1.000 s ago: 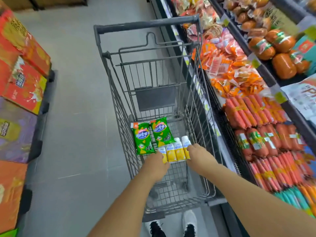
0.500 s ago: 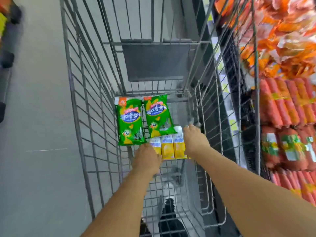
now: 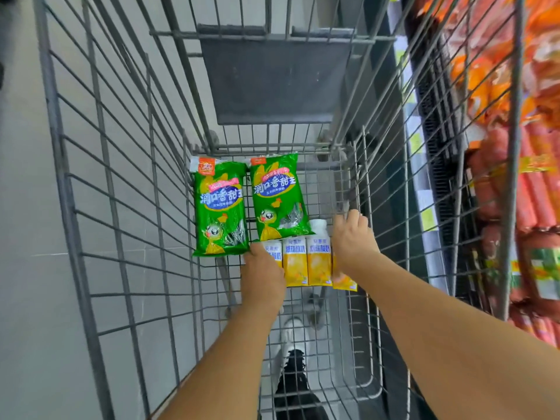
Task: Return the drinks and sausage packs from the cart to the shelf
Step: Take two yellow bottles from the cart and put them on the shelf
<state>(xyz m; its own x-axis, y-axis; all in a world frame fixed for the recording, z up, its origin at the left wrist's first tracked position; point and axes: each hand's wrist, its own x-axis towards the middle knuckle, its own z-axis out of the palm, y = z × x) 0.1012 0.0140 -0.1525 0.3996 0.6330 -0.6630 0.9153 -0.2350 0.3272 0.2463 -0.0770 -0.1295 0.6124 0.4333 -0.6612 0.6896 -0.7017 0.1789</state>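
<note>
While you lean over the cart [image 3: 75, 207], both your hands are down on the row of drinks [image 3: 306, 262] lying on its wire floor. Your left hand [image 3: 263, 277] rests on the leftmost drink, fingers curled over its near end; whether they actually grip it or only lie on it, you cannot tell from this angle. Your right hand [image 3: 353, 241] covers the rightmost drink, fingers bent over its top toward the cart's right wall, and the yellow bottom of that drink pokes out under your wrist. Again the grip itself is hidden beneath the hand.

Between your hands two drinks show plainly: white tops, yellow bottoms, side by side and touching. One white cap sticks up just left of your right hand.

Two green sausage packs [image 3: 219, 207] lie flat toward the far end of the cart floor, side by side. The left pack sits near the left wall, its near edge just beside your left hand. The right pack [image 3: 277, 197] tilts slightly and its near edge overlaps the tops of the drinks.

Beyond the cart's right wall stands the shelf [image 3: 430, 183], stocked with red and orange sausages [image 3: 533, 189]. Through the cart floor you can see your shoes [image 3: 295, 365].
</note>
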